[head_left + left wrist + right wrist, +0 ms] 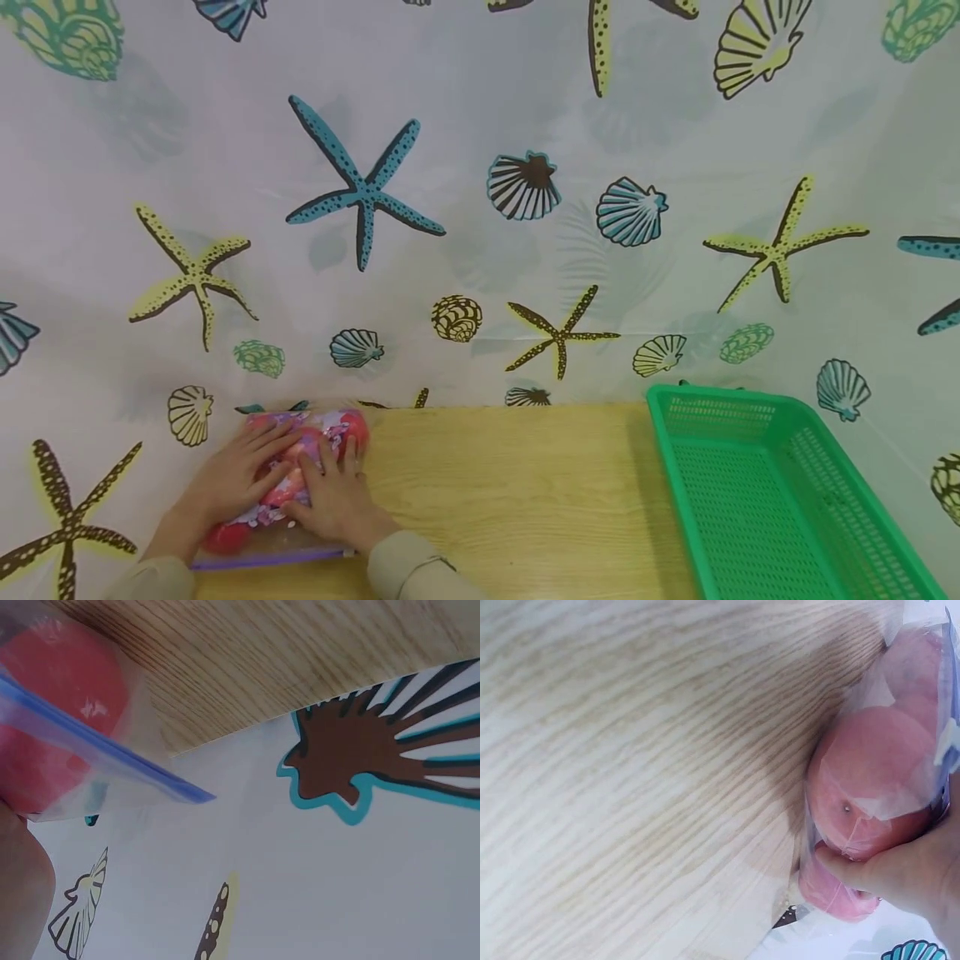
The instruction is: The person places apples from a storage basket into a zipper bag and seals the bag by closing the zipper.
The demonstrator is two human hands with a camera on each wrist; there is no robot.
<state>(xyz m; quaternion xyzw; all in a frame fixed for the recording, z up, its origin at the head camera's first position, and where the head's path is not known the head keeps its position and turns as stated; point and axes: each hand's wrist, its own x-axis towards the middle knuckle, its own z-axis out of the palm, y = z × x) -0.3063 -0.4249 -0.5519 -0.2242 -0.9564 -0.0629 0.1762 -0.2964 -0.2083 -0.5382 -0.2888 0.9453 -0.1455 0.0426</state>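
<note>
A clear zip bag point(270, 542) with a blue-purple zip strip lies on the left part of the wooden table, its zip edge nearest me. Several round red and pink things fill it; their kind is unclear through the shiny film. My left hand point(232, 475) rests on the bag's left side, fingers extended. On its right side my right hand point(333, 500) presses down with fingers spread. The left wrist view shows the blue zip strip point(105, 742) beside a red round thing point(67, 690). In the right wrist view a finger point(844, 870) touches the film by a pink round thing point(870, 772).
A green plastic basket point(678, 492) with mesh walls stands at the table's right side. Between it and the bag stretches the wooden tabletop point(517, 492). White cloth point(465, 100) printed with starfish and shells hangs behind and around the table.
</note>
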